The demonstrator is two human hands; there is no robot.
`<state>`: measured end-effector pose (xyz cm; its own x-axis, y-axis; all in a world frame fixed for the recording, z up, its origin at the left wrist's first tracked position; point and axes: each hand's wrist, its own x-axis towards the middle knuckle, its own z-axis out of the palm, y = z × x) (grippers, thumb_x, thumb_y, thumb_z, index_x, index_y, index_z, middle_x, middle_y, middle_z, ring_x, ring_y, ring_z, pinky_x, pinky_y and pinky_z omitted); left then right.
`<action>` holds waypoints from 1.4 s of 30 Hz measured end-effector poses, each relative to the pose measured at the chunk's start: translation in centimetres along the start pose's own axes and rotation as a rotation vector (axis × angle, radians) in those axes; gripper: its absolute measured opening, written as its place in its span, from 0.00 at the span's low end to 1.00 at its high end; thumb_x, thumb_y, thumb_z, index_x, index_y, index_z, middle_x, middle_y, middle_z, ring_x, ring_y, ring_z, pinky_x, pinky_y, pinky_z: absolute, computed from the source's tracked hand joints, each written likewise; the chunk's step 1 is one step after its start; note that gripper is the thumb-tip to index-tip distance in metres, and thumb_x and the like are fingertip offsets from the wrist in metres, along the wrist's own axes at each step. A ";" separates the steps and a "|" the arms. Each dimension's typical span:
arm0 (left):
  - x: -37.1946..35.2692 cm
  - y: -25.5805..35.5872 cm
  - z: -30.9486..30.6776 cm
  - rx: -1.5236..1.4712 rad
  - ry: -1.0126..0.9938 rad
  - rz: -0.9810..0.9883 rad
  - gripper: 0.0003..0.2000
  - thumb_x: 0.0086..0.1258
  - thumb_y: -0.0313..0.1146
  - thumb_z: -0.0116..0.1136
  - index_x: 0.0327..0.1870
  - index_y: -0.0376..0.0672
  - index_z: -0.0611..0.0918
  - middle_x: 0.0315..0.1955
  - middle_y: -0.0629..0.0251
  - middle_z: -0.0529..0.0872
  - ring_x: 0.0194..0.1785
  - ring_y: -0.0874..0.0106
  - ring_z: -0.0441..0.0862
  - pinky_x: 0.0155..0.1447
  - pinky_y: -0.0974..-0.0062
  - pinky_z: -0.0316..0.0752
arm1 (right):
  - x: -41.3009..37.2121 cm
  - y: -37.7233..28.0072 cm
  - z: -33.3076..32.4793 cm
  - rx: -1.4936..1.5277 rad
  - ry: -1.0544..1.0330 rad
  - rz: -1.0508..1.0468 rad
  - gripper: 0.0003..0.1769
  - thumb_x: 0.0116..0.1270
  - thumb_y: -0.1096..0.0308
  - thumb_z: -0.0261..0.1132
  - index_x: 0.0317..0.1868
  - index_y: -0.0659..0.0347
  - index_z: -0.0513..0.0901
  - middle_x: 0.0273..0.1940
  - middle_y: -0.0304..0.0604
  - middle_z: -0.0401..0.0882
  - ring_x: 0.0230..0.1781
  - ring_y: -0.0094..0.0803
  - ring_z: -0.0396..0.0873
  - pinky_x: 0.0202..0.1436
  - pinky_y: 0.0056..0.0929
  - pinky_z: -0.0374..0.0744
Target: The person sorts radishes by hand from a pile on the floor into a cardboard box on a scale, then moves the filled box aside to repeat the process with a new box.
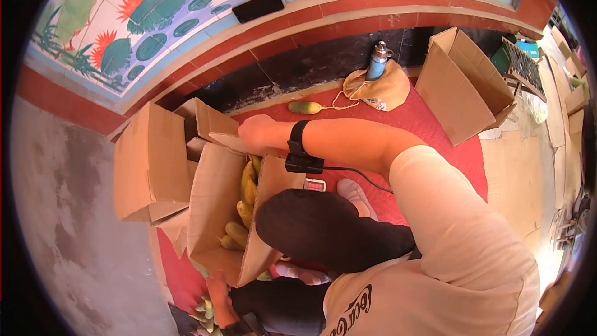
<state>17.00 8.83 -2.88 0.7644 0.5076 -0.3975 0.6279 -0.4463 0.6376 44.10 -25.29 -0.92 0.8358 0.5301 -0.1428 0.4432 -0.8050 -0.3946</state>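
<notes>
An upright cardboard box (214, 205) stands before my knees, with several yellow-green cucumbers (236, 234) inside along one wall. My right hand (256, 135) is closed at the far end of this box, at a raised flap; its fingertips are hidden. At the near lower corner my left hand (217, 287) touches the box, with its fingers bent against the cardboard and partly out of sight. A heap of pale green cucumbers (203, 316) lies beside my left wrist.
More cardboard boxes (146, 162) stand left of the box, and a tall open carton (463, 84) at the upper right. On the red mat (429, 118) are a single cucumber (305, 107) and a cloth bag (390, 87) with a blue flask (377, 62). A phone (258, 7) rests on the ledge.
</notes>
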 end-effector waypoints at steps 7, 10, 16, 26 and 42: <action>5.4 3.0 -2.5 0.093 -0.004 0.320 0.13 0.65 0.36 0.53 0.39 0.34 0.81 0.34 0.59 0.82 0.39 0.68 0.79 0.40 0.69 0.72 | -1.8 3.9 -2.0 0.046 0.148 0.101 0.12 0.46 0.69 0.65 0.33 0.62 0.86 0.37 0.52 0.83 0.42 0.46 0.81 0.43 0.38 0.79; 3.9 10.9 -1.0 0.049 -0.113 0.260 0.12 0.64 0.34 0.51 0.40 0.33 0.80 0.34 0.61 0.84 0.34 0.72 0.80 0.37 0.73 0.72 | -5.5 6.9 -4.1 0.030 0.157 0.195 0.13 0.48 0.65 0.63 0.34 0.61 0.85 0.36 0.51 0.83 0.41 0.44 0.82 0.43 0.39 0.79; 0.7 21.2 6.0 0.084 -0.272 0.440 0.14 0.66 0.35 0.51 0.36 0.29 0.81 0.26 0.62 0.83 0.31 0.73 0.80 0.35 0.73 0.72 | -16.5 16.2 -3.0 0.033 0.446 0.315 0.13 0.54 0.61 0.62 0.32 0.62 0.82 0.33 0.56 0.80 0.38 0.52 0.78 0.42 0.45 0.76; -3.4 29.7 25.2 0.872 -0.566 0.948 0.15 0.60 0.39 0.50 0.36 0.38 0.84 0.38 0.47 0.83 0.43 0.52 0.81 0.47 0.58 0.75 | -42.3 19.9 5.1 0.016 0.669 0.909 0.14 0.57 0.62 0.63 0.25 0.67 0.77 0.26 0.60 0.75 0.32 0.58 0.74 0.35 0.50 0.71; -15.1 30.9 33.0 0.849 -0.894 1.174 0.15 0.63 0.39 0.45 0.31 0.39 0.83 0.32 0.55 0.84 0.41 0.56 0.81 0.43 0.58 0.74 | -63.6 24.8 11.9 -0.298 0.100 1.365 0.11 0.58 0.65 0.59 0.29 0.65 0.80 0.30 0.58 0.80 0.33 0.53 0.79 0.37 0.46 0.76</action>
<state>29.67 -36.90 1.04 0.4909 -0.7672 -0.4128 -0.6236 -0.6403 0.4485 -1.89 -75.76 -12.42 0.6718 -0.7176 -0.1836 -0.6868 -0.6963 0.2086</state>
